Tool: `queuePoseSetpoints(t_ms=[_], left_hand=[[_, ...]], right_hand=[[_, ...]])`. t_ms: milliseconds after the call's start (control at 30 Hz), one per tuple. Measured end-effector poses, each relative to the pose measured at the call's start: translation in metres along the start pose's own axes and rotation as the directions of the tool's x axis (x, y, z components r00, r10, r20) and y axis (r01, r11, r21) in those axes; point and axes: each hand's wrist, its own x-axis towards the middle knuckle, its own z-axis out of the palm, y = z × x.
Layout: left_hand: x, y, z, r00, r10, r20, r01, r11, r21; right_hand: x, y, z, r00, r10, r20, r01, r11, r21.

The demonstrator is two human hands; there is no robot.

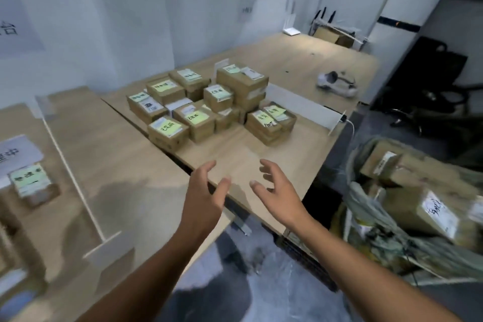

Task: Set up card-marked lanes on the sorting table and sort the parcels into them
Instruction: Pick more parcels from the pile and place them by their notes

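Both arms are stretched out in front and neither hand has anything in it. The left hand [206, 191] has its fingers spread and loosely bent, hovering over the near edge of the table [261, 154]. The right hand [274, 185] is just beside it, palm turned inward, fingers splayed the same way. Looks to me like a two-handed reach for a box.

The pile of parcels [209, 107] sits beyond both hands, further up the same table and well apart from the fingertips. They're brown boxes, most with a green sticky note on top, and some are stacked. Closest to the left hand is the front box [168, 131].

Left of the left hand is another table with a white divider strip [70, 172], a white card [18, 154] and one lone parcel [32, 183] just beside the card. I'd guess that's a lane already started. Right of the right hand is a sack [418, 217] stuffed with more boxes.

My take: go for the front box first, not one from the middle, since the stacks crowd each other. Grip it by two opposite sides and keep the note facing up so you can match it to a card. The writing's too blurry to read from here.
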Motion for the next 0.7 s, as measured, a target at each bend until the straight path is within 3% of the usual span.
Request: queuePoseSetpoints(t_ms=[233, 433, 700], left_hand=[[0.097, -0.017, 0.119, 0.984, -0.168, 0.062, 0.170, 0.985, -0.030], [0.205, -0.062, 0.224, 0.942, -0.326, 0.078, 0.331, 0.941, -0.064], [0.319, -0.093, 0.300, 0.865, -0.501, 0.036, 0.502, 0.865, -0.012]], right_hand=[[0.100, 0.094, -0.069, 0.980, 0.178, -0.095, -0.169, 0.982, 0.088], [0.230, 0.170, -0.092, 0.962, 0.269, -0.053, -0.267, 0.962, 0.052], [0.364, 0.231, -0.091, 0.932, 0.357, 0.060, -0.361, 0.930, 0.068]])
